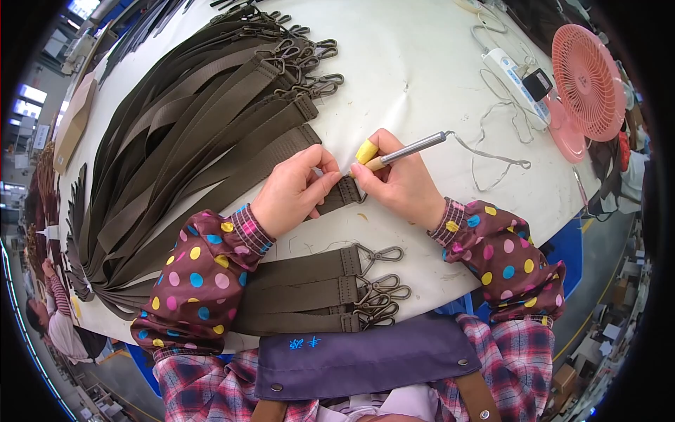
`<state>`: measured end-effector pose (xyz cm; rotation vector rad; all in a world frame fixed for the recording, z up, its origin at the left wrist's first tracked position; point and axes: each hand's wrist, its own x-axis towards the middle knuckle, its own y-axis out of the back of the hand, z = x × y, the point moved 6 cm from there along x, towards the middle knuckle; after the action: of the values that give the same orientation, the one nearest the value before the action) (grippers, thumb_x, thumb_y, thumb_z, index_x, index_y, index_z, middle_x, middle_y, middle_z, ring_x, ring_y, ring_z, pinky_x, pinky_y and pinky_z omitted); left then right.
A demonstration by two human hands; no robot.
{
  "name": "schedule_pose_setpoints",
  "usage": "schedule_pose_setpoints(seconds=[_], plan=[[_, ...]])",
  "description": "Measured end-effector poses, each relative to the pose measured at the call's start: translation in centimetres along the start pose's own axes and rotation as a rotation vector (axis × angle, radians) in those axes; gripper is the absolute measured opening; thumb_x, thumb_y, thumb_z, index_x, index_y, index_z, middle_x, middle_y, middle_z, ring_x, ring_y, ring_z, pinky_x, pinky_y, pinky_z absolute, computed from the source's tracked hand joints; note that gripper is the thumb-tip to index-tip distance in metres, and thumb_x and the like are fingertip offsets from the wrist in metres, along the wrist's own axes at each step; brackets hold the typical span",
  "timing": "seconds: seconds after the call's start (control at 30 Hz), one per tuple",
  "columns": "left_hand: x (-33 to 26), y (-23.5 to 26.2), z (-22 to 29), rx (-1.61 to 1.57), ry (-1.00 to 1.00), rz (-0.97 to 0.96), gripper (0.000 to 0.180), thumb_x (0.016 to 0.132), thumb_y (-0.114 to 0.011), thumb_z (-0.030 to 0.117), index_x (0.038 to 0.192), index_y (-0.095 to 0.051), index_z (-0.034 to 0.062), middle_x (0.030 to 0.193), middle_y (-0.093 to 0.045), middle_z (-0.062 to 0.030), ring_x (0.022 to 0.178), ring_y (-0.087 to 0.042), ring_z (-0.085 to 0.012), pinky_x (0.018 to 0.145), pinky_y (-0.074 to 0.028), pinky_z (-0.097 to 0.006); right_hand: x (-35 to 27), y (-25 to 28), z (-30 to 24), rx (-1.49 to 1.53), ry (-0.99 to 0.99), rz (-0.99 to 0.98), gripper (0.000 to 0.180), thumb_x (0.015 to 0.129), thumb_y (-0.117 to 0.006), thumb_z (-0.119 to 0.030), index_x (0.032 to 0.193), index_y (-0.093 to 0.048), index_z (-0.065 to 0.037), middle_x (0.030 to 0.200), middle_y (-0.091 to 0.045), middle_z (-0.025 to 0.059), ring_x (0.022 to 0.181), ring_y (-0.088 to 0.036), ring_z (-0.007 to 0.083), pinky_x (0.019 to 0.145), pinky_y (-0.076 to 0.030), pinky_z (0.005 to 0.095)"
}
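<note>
My right hand (408,186) grips a slim corded pen-shaped tool (416,148), much like a soldering iron, with a metal shaft and a pale handle. Its tip points at the stitched end of a dark olive webbing strap (346,191). A yellow wrap (366,150) covers the right index finger. My left hand (299,186) is closed in a pinch just over that strap end; whatever lies between thumb and forefinger is too small to make out. The strap's metal hook is mostly hidden behind my right hand.
A large bundle of similar straps (176,119) with metal snap hooks (309,70) spreads over the white table (422,260). Several finished-looking straps (302,288) lie nearer me. At the right are a pink fan (587,81), a power strip (517,81) and loose cord (492,155).
</note>
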<state>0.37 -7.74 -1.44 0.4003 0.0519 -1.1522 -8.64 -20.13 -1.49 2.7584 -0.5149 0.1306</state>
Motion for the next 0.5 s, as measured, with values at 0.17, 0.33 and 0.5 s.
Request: schedule_pose_setpoints(seconds=[0.17,0.33,0.5], plan=[[-0.5,1.2,0.3,0.116,0.029,-0.006,0.010,0.089,-0.060,0.011,0.093,-0.053,0.0059,0.084,-0.052,-0.0022,0.064,-0.056,-0.0101,0.050,-0.052,-0.026,-0.4,0.1,0.1,0.044,-0.002,0.017,0.021,0.083,-0.065,-0.014,0.087,-0.047,-0.003,0.063,-0.057,0.0046,0.052,-0.052,0.0100,0.049,-0.041,0.0252],[-2.1,1.6,3.8,0.899,-0.285,0.182,0.021,0.081,-0.066,0.013,0.099,-0.056,0.0115,0.098,-0.053,-0.0057,0.080,-0.061,-0.0250,0.064,-0.052,-0.035,-1.3,0.4,-0.4,0.105,-0.042,-0.011,0.018,0.083,-0.064,-0.011,0.085,-0.048,-0.004,0.065,-0.056,0.0013,0.055,-0.050,0.0064,0.050,-0.040,0.0223],[-0.5,-0.3,2.8,0.642,-0.259,-0.108,0.018,0.082,-0.067,0.016,0.097,-0.058,0.0121,0.098,-0.052,-0.0065,0.083,-0.061,-0.0260,0.069,-0.051,-0.036,-1.3,0.5,-0.6,0.113,-0.042,-0.071,0.018,0.082,-0.064,-0.012,0.085,-0.048,-0.004,0.066,-0.056,0.0017,0.056,-0.051,0.0069,0.051,-0.041,0.0224]])
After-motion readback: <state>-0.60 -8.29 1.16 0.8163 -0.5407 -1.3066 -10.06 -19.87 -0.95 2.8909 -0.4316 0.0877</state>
